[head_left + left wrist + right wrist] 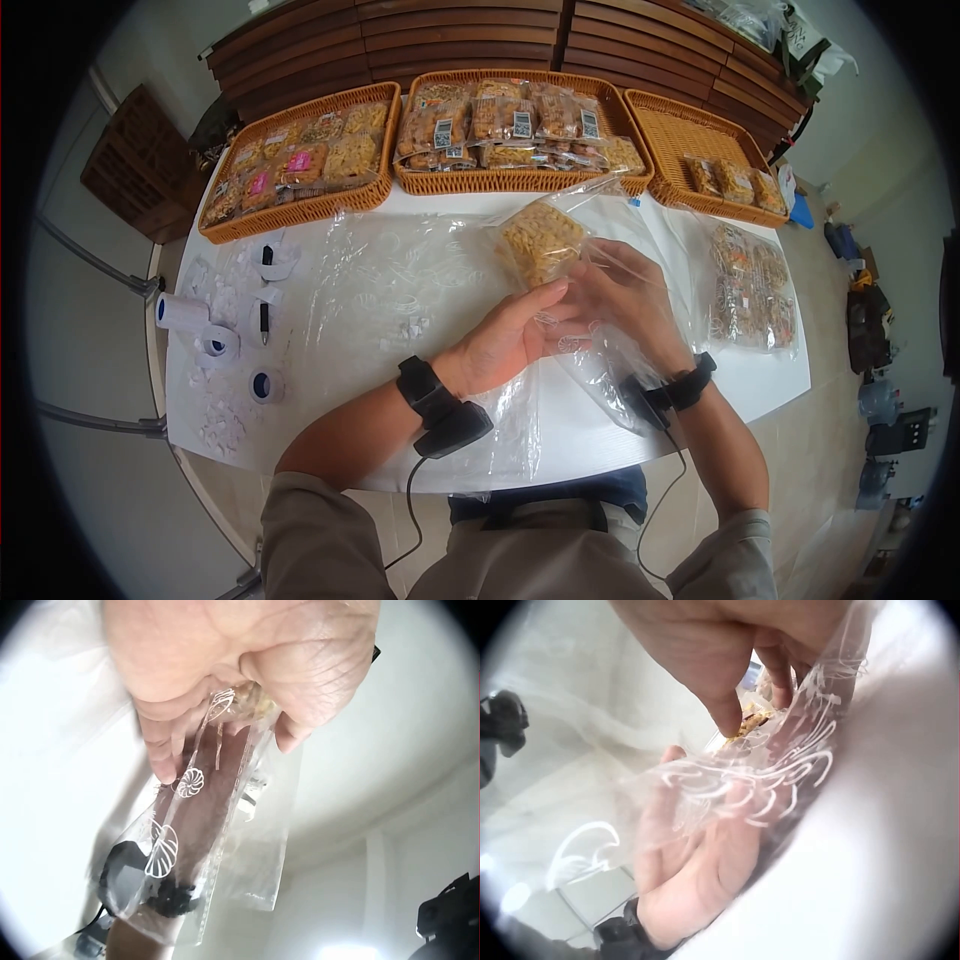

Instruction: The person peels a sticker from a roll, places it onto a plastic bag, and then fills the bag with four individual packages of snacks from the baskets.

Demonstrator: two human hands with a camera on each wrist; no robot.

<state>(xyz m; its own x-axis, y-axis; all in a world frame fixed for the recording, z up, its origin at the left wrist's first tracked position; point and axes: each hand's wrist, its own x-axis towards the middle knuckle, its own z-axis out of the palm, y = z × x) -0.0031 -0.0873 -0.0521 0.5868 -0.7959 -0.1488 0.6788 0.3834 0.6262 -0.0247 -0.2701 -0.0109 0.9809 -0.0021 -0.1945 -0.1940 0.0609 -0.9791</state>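
A square block of pale yellow, crunchy-looking snack (pixel 542 240) sits in clear plastic above the table's middle, its far end tilted up. Below it trails a clear plastic bag (pixel 166 851) with white shell prints, reaching toward my right wrist. My left hand (pixel 505 340) holds the plastic at the block's lower edge, thumb on top and the other fingers beneath. From the right, my right hand (pixel 635 300) grips the plastic beside the block. The right wrist view shows its thumb and fingertips close round the snack's edge, with printed plastic (pixel 750 787) crossing before the left hand.
Wicker baskets of packed snacks stand at the left (pixel 295 205), middle (pixel 520 182) and right (pixel 690 130) back. More packs (pixel 750 290) lie at right. Clear sheeting (pixel 390 300) covers the white table's middle. Label rolls (pixel 183 312), pens and paper scraps lie at left.
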